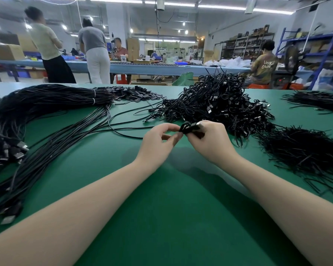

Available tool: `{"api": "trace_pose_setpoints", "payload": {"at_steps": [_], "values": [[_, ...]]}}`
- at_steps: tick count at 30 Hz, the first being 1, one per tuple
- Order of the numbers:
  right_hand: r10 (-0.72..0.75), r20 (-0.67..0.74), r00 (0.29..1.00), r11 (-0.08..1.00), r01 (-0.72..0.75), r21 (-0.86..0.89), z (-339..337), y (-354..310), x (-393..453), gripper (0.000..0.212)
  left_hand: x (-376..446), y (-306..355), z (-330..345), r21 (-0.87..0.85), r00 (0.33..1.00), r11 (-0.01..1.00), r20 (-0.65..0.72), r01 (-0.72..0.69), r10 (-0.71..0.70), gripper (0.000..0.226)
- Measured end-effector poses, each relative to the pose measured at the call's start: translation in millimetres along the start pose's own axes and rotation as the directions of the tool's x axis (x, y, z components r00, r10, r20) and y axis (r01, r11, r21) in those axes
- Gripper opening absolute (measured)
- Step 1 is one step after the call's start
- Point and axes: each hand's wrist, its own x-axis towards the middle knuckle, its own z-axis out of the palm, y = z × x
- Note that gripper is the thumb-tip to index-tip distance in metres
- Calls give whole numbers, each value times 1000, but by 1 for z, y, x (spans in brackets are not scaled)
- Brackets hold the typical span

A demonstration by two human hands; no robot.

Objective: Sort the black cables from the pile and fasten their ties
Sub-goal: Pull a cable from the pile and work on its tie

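We see the right hand point(208, 139) gripping a coiled cable point(190, 128), while the left hand point(158, 140) pinches its tie point(181, 128) from the left.

— What fills the top of the frame?
— Long ceiling strip lights point(181, 4) over a white-walled workshop, with a blue workbench point(152, 68) running across the middle.
— And the people?
— Two stand at upper left, backs turned; one sits behind them; another sits at right in a printed shirt point(265, 68).
— The right edge?
— Blue metal shelving point(323, 52) with boxes, darker shelves point(246, 45) beyond, white bags heaped on the bench
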Motion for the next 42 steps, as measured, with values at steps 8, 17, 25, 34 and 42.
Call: {"api": "trace_pose_setpoints", "payload": {"at_steps": [8, 17, 25, 34, 42], "values": [[37, -26, 999, 995, -34, 95, -2, -2, 0, 9, -2, 5, 3, -164, 997, 983, 10, 82, -81, 10], [-195, 81, 977, 925, 211, -316, 0, -19, -6, 15, 1, 10, -5, -407, 936, 843, 158, 353, -316, 20], [-34, -36, 999, 986, 27, -165, 1, -11, -11, 13, -5, 9, -1, -257, 974, 950, 181, 178, -133, 49], [-43, -68, 997, 997, 38, -70, 6, -17, -9, 13, -4, 5, -2, -21, 994, 1000, -105, 1, -4, 14], [-266, -33, 963, 901, 237, -363, -2, -17, -10, 12, -5, 13, -5, -450, 937, 824, 110, 343, -330, 31]]}}
